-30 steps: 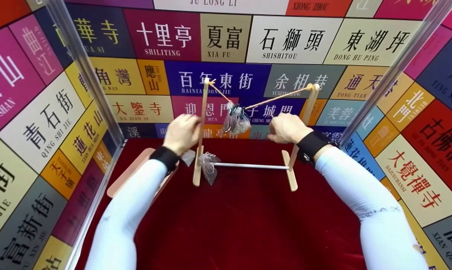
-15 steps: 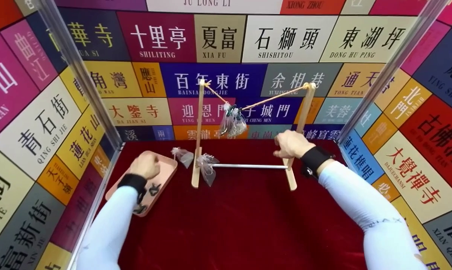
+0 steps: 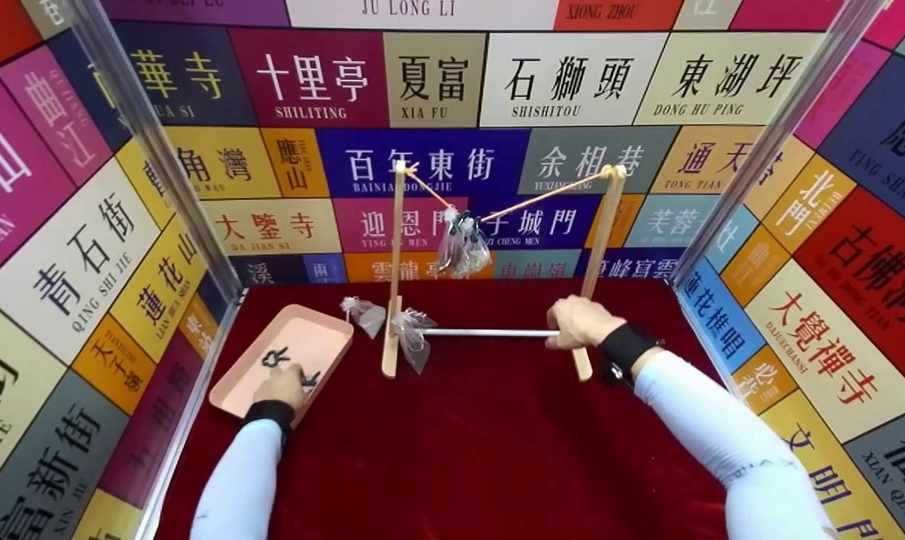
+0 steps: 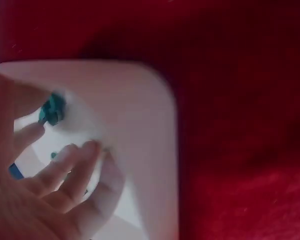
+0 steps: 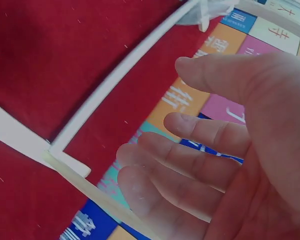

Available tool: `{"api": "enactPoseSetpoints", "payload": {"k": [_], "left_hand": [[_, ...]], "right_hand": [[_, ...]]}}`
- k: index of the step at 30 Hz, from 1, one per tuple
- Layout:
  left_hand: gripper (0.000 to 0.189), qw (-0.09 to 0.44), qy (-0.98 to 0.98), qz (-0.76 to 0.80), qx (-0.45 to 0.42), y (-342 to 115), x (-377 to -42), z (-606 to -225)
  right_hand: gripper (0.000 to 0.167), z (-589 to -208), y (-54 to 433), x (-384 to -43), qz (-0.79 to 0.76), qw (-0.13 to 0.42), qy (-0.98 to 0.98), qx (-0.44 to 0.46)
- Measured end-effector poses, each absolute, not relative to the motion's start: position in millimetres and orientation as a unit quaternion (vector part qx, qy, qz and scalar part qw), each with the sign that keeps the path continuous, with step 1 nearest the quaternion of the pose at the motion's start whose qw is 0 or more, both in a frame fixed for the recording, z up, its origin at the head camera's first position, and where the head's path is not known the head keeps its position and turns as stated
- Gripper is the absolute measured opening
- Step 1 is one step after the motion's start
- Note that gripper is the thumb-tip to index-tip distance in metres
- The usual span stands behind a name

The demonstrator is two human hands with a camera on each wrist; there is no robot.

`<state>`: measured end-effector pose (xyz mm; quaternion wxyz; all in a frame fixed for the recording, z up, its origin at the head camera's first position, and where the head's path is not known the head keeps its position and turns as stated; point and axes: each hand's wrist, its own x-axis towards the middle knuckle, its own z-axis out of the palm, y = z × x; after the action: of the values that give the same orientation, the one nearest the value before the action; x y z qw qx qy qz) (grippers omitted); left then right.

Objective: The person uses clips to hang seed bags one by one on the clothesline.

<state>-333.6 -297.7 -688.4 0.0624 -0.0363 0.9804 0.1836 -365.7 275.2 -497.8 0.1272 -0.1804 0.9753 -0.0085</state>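
Note:
My left hand (image 3: 281, 386) reaches down into a pink tray (image 3: 231, 390) at the left. In the left wrist view its thumb and index fingertips stand apart, right at a dark green clip (image 4: 52, 108); the other fingers curve loosely near the tray wall. Another dark clip (image 3: 275, 357) lies ahead of that hand. My right hand (image 3: 581, 322) hovers by the right post (image 3: 602, 240) of a wooden stand, its fingers relaxed and holding nothing in the right wrist view. Small clear bags (image 3: 464, 251) hang clipped on the stand's sagging orange cord (image 3: 546, 196).
One clear bag (image 3: 364, 315) lies between the tray and the stand's left foot. Another bag (image 3: 415, 337) is at the left end of the stand's metal crossbar (image 3: 490, 332). Red cloth (image 3: 460, 450) covers the table, with printed panels (image 3: 572, 79) around it.
My left hand has moved from beside the left post over to the tray, then down and nearer inside it. My right hand has lowered along the right post. The hanging bags stay on the cord.

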Motion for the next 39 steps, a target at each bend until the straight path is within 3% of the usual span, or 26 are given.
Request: {"api": "enactPoseSetpoints", "payload": {"k": [5,13,18,24,30,39], "left_hand": [[0.029,0.050,0.980,0.190,-0.033,-287.9,-324.3,-673.2],[0.040,0.066,0.979,0.173,-0.080,-294.6,-316.3,-680.8],[0.033,0.060,0.979,0.174,-0.084,-295.2,-316.0,-680.4],[0.051,0.040,0.980,0.173,-0.084,-290.0,-320.8,-679.0],[0.026,0.022,0.984,0.172,-0.041,-281.4,-328.9,-679.9],[0.022,0.012,0.981,0.191,-0.027,-283.3,-333.4,-677.6]], "right_hand": [[0.036,-515.0,281.3,-358.0,-0.017,0.135,0.974,-0.180],[0.034,-530.7,284.4,-352.9,-0.026,0.148,0.971,-0.188],[0.034,-534.3,283.5,-351.1,-0.026,0.146,0.972,-0.182],[0.033,-533.0,281.7,-351.3,-0.027,0.157,0.971,-0.180],[0.029,-531.7,286.3,-351.3,-0.023,0.154,0.971,-0.183],[0.031,-533.8,284.3,-351.6,-0.018,0.157,0.969,-0.189]]}}
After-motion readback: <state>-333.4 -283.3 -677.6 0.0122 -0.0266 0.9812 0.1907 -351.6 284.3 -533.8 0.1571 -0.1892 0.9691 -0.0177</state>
